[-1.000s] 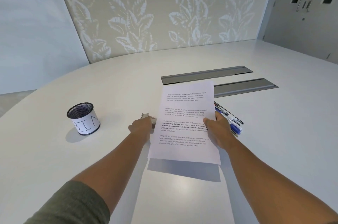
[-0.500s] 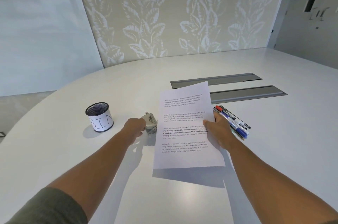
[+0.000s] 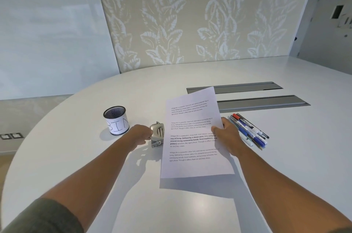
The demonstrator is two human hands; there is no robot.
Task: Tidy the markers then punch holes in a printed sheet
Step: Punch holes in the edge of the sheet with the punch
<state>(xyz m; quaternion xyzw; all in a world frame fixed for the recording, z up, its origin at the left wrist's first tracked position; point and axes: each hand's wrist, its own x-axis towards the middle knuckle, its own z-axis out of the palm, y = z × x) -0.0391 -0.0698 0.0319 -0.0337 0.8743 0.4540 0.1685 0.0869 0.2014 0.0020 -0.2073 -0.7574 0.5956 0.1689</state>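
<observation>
My right hand (image 3: pixel 227 137) holds a printed sheet (image 3: pixel 192 133) by its right edge, lifted above the white table and tilted so its text faces me. My left hand (image 3: pixel 140 134) grips the left side of a silver hole punch (image 3: pixel 157 134) that stands on the table just left of the sheet. The sheet's left edge overlaps the punch; whether it sits in the slot I cannot tell. Several markers (image 3: pixel 247 130), red, blue and black, lie side by side on the table right of my right hand.
A black mesh cup (image 3: pixel 115 120) with a white label reading "BIN" stands at the left. Two grey cable-slot covers (image 3: pixel 262 102) are set into the round white table (image 3: pixel 190 204) behind the sheet. A leaf-patterned wall lies beyond.
The view has shifted, so everything sits further right in the frame. The hole punch, earlier mostly hidden by the sheet, now shows beside its left edge with my left hand on it.
</observation>
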